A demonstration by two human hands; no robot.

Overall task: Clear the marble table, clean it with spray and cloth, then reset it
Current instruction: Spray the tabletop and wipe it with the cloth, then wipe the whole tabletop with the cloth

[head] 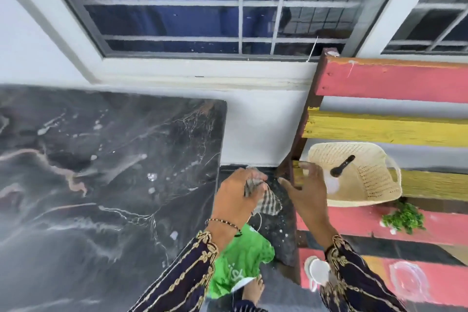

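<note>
Most seems done: the marble desk looks cleared and streaked wet, left fingers grip the checked cloth just off its right edge, right fingers spread open near the basket, so resetting remains.

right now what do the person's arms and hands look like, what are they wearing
Both arms are in long dark navy sleeves, the left sleeve and the right sleeve, trimmed with curling gold embroidery that is thickest at the cuffs. A thin beaded bracelet circles the wrist of the left hand. The right hand is ungloved, and no bracelet or ring shows on it.
</note>
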